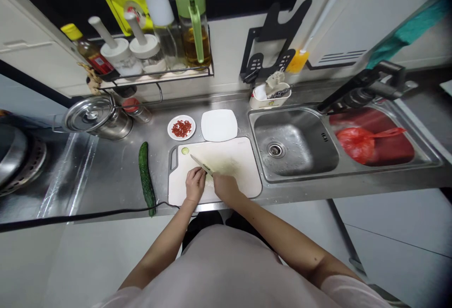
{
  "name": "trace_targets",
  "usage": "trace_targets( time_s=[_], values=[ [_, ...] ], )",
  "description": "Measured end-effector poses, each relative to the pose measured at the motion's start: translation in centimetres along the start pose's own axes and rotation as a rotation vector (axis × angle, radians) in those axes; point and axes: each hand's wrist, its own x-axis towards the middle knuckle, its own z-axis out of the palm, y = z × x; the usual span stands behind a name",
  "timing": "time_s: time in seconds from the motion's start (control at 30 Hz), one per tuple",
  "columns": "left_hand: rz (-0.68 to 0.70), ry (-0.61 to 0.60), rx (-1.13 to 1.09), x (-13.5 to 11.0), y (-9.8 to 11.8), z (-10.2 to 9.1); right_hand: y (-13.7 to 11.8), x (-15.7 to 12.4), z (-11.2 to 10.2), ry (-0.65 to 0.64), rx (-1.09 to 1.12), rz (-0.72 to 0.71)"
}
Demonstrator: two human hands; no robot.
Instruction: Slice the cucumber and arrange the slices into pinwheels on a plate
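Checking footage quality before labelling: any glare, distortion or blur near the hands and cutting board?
Head view: fisheye bends the counter and sink; glare streaks the steel left of the cucumber; left hand, right hand gripping the knife, and cutting board look small, soft.

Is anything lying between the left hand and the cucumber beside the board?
Nothing visible: only the board edge and bare counter separate the left hand from the cucumber. A black cable runs by its near tip.

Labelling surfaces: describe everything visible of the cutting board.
The cutting board is white, plastic-looking, a rounded rectangle with a handle slot at its left end. It lies flat on the steel counter, left of the sink. A green slice and pale shreds sit on it; the left hand rests on it, the right hand holds a knife over it.
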Motion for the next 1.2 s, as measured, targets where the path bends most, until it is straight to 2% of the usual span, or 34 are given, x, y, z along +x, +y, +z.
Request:
trace_targets(
  time_s=[1.2],
  values=[
    [-0.030, -0.011, -0.015, -0.1, 0.0, 0.2, 0.8, 1.0, 0.3, 0.018, 0.042, -0.038]
  ],
)
